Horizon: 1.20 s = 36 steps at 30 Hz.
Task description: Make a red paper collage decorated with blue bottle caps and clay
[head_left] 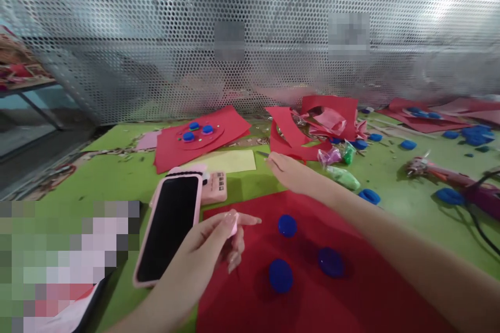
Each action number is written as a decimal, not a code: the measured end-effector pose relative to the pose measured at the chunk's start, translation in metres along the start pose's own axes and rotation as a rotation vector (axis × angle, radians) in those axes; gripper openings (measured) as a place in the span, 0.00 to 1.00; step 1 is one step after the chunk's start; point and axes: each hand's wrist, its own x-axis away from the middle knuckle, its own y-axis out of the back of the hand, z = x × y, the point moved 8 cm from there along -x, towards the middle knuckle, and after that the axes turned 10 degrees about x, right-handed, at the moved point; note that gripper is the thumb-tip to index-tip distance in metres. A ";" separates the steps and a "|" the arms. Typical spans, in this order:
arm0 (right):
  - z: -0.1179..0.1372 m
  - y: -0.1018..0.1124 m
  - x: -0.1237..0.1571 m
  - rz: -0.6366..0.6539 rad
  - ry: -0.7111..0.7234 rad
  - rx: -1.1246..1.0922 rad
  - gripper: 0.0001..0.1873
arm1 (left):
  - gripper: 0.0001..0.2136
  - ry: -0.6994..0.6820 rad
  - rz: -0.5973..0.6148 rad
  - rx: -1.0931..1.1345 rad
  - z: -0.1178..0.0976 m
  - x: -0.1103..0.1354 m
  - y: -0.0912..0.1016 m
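Note:
My left hand (219,239) pinches a small pink piece (234,225), soft-looking like clay, between thumb and fingers, above the left edge of a red sheet (250,302). Three round blue pieces (287,226) lie on that sheet in a triangle. Farther forward, my right hand (287,170) rests low over the green table, fingers together and partly hidden. A thin grey pointed tip (261,154) shows just beyond its fingertips; what it belongs to is covered. Close by lies a pale yellow paper (234,161).
A pink-cased phone (172,223) lies left, overlapping a pink box-like device (215,187). Behind, red sheets (167,151) carry blue pieces. Cut red scraps (283,138), small plastic bags (344,177), blue rings (369,196) and a corded purple tool (484,197) spread rightward. A perforated metal panel (273,78) stands behind.

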 end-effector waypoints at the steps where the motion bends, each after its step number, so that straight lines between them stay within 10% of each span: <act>1: -0.002 0.000 0.000 0.008 -0.003 0.009 0.13 | 0.18 -0.004 0.013 -0.007 -0.001 0.001 -0.002; 9: -0.013 -0.003 -0.011 0.063 0.026 0.052 0.09 | 0.13 -0.103 0.054 -0.422 -0.008 0.008 -0.007; 22: 0.035 -0.018 -0.051 0.103 0.185 0.275 0.13 | 0.12 -0.154 0.067 -0.427 -0.009 0.007 -0.009; 36: 0.027 -0.006 -0.048 0.088 0.214 0.315 0.12 | 0.10 -0.174 0.131 -0.429 -0.007 0.003 -0.013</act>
